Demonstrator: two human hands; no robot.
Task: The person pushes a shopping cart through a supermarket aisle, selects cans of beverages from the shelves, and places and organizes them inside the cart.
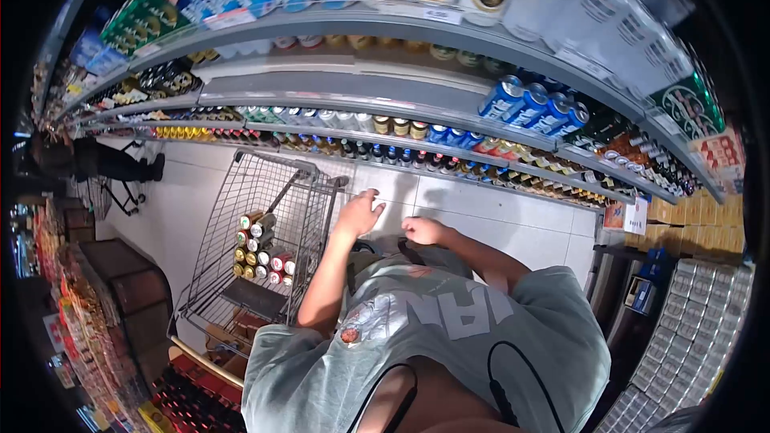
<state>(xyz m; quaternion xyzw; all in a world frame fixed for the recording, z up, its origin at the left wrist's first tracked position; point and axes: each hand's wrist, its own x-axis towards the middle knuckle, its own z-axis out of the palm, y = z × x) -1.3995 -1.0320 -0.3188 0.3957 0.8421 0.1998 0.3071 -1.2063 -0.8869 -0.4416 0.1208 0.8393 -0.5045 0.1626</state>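
Observation:
My left hand (361, 213) is in front of my body with its fingers stretched apart and nothing in them. It is close to the end of the wire shopping cart (204, 232) on my left. A cluster of cans (263, 248), with gold, silver and red ends, lies in the cart. My right hand (423, 231) hangs near my waist, fingers curled in, and no object shows in it. Below that hand is a dark strap (411, 253). Neither hand touches the shelves.
Ahead runs a long shelf unit (321, 88) stocked with cans and bottles. Blue cans (533, 106) stand on its middle shelf. Stacked can packs (686, 329) are at my right. Far left, a person in dark clothes (112, 159) stands by another cart. Packaged goods (88, 329) line the left.

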